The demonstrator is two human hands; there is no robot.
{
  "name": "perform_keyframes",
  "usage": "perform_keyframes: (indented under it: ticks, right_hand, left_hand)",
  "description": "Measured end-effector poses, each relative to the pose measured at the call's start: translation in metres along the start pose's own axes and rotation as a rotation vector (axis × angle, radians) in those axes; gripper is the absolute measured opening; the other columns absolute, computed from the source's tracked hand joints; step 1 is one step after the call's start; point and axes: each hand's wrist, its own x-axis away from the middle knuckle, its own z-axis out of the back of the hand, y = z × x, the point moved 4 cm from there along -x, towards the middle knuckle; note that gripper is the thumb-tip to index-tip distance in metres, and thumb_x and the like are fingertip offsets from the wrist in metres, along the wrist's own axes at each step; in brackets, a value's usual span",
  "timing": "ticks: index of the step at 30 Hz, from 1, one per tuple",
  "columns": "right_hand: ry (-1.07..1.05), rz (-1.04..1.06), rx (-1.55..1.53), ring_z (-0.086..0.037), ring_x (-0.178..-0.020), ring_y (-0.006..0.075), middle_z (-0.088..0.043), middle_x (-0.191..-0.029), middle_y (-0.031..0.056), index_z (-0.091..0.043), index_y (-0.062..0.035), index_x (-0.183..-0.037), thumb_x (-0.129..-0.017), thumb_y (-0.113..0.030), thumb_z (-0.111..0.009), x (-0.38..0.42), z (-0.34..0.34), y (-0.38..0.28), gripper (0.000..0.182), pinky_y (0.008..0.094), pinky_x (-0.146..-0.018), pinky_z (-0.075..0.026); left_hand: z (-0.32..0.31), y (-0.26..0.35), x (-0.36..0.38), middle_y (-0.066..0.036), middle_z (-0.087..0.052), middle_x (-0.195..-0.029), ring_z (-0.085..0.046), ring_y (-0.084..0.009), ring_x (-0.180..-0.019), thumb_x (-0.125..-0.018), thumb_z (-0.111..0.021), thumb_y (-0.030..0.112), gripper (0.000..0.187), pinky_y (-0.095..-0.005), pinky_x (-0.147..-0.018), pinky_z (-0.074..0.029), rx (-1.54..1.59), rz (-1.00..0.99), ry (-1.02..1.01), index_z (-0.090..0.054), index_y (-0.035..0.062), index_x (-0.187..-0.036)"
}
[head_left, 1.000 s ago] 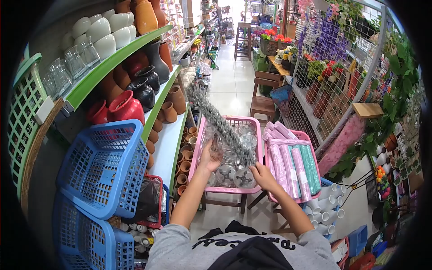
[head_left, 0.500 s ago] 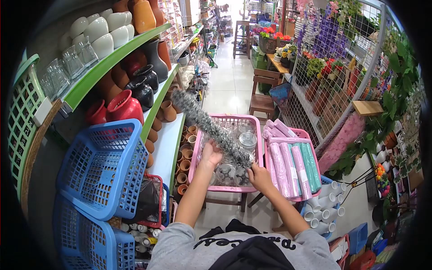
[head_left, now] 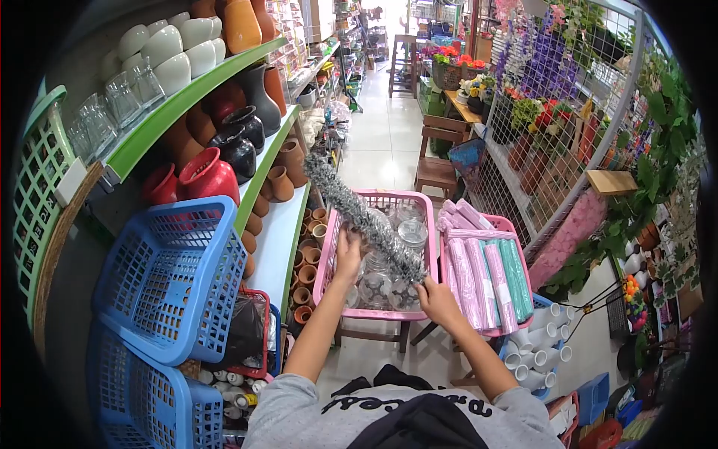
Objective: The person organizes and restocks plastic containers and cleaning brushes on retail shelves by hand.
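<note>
A long, fluffy grey-and-white garland [head_left: 363, 218] slants over a pink basket [head_left: 323, 278] that holds clear glass items [head_left: 380, 288]. Its lower right end is pinched in my right hand [head_left: 441, 301], near the basket's right rim. My left hand [head_left: 349, 256] is upright against the middle of the garland's underside, above the basket's left part; its fingers are partly hidden behind the garland, so whether they grip it is unclear.
On the right, another pink basket [head_left: 526, 278] holds pink and green wrapped rolls [head_left: 499, 284]. Blue baskets [head_left: 166, 277] stand at the left, under shelves of pots and bowls. A wooden chair [head_left: 436, 168] and wire rack stand ahead.
The garland's upper end has moved right and slightly down. My left hand has turned from palm-up to more upright beside it. My right hand has shifted slightly right and down.
</note>
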Motion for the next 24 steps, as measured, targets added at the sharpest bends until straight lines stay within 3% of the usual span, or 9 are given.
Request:
perform_keyframes:
  ticks: [4,5,6,8,14,16,17,20,24]
  right_hand:
    - [0.131,-0.066,-0.259,-0.053,-0.050,0.0385,-0.053,-0.056,0.0212,-0.050,0.0008,-0.079,-0.088,-0.025,-0.052,-0.021,0.007,0.016,0.027,0.0446,-0.050,-0.042]
    - [0.099,-0.164,-0.473,-0.048,-0.039,0.0219,-0.049,-0.050,0.0096,-0.049,-0.0013,-0.078,-0.090,-0.028,-0.052,-0.025,0.001,0.020,0.029,0.0349,-0.040,-0.038]
    - [0.098,-0.166,-0.475,-0.048,-0.039,0.0219,-0.049,-0.050,0.0096,-0.049,-0.0013,-0.078,-0.090,-0.028,-0.052,-0.029,0.001,0.015,0.029,0.0349,-0.040,-0.038]
    - [-0.084,-0.417,-0.981,-0.035,-0.035,0.0069,-0.038,-0.048,-0.0029,-0.048,-0.0068,-0.083,-0.090,-0.034,-0.052,-0.035,-0.007,0.003,0.028,0.0242,-0.032,-0.026]
    - [0.103,-0.285,-1.036,-0.033,-0.033,0.0051,-0.040,-0.048,-0.0040,-0.046,-0.0063,-0.086,-0.084,-0.019,-0.064,-0.056,-0.017,-0.028,0.023,0.0233,-0.030,-0.024]
    - [0.238,-0.129,-0.917,-0.035,-0.034,0.0049,-0.045,-0.051,-0.0021,-0.047,-0.0052,-0.088,-0.083,-0.016,-0.064,-0.058,-0.020,-0.026,0.021,0.0229,-0.030,-0.025]
    - [0.231,-0.130,-0.918,-0.035,-0.034,0.0049,-0.045,-0.051,-0.0021,-0.047,-0.0052,-0.088,-0.083,-0.016,-0.064,-0.060,-0.025,-0.022,0.021,0.0229,-0.030,-0.025]
    - [0.269,0.032,-0.735,-0.042,-0.042,0.0039,-0.054,-0.064,0.0001,-0.050,-0.0023,-0.092,-0.082,-0.009,-0.062,-0.063,-0.034,-0.018,0.016,0.0212,-0.035,-0.030]
    - [0.233,0.126,-0.557,-0.045,-0.045,0.0033,-0.054,-0.065,0.0009,-0.052,-0.0031,-0.093,-0.084,-0.011,-0.059,-0.064,-0.032,-0.022,0.014,0.0208,-0.038,-0.032]
  left_hand:
    - [-0.014,0.023,0.022,-0.011,-0.051,-0.115,-0.055,-0.0263,-0.102,-0.094,-0.039,0.016,0.033,-0.0433,-0.084,-0.049,0.586,0.488,0.064,-0.037,0.0060,-0.126]
    - [-0.013,0.010,0.023,-0.012,-0.053,-0.112,-0.056,-0.0271,-0.101,-0.094,-0.038,0.019,0.031,-0.0438,-0.085,-0.048,0.689,0.518,0.062,-0.040,0.0057,-0.123]
    - [-0.013,-0.004,0.024,-0.012,-0.055,-0.109,-0.056,-0.0279,-0.100,-0.095,-0.037,0.022,0.031,-0.0444,-0.086,-0.048,0.793,0.550,0.062,-0.044,0.0054,-0.120]
    - [-0.021,-0.003,0.030,-0.011,-0.055,-0.111,-0.056,-0.0265,-0.100,-0.095,-0.036,0.026,0.033,-0.0438,-0.088,-0.045,0.793,0.607,-0.046,-0.043,0.0064,-0.121]
    - [-0.049,0.002,0.044,-0.011,-0.053,-0.117,-0.054,-0.0236,-0.102,-0.095,-0.032,0.041,0.047,-0.0430,-0.093,-0.040,0.650,0.680,-0.177,-0.038,0.0085,-0.128]
    - [-0.039,-0.002,0.044,-0.010,-0.053,-0.113,-0.054,-0.0204,-0.102,-0.094,-0.030,0.049,0.057,-0.0367,-0.087,-0.044,0.085,0.560,-0.105,-0.035,0.0075,-0.132]
    - [-0.026,-0.044,0.042,-0.007,-0.049,-0.115,-0.051,-0.0176,-0.103,-0.091,-0.034,0.056,0.068,-0.0311,-0.082,-0.044,0.037,0.462,-0.113,-0.022,0.0105,-0.140]
    - [-0.045,-0.007,0.050,-0.005,-0.047,-0.113,-0.050,-0.0150,-0.098,-0.089,-0.038,0.058,0.075,-0.0283,-0.076,-0.044,0.121,0.483,-0.400,-0.012,0.0132,-0.143]
    - [-0.042,-0.039,0.052,0.000,-0.046,-0.104,-0.047,-0.0097,-0.091,-0.084,-0.044,0.062,0.085,-0.0299,-0.072,-0.042,0.206,0.650,-0.426,-0.006,0.0159,-0.144]
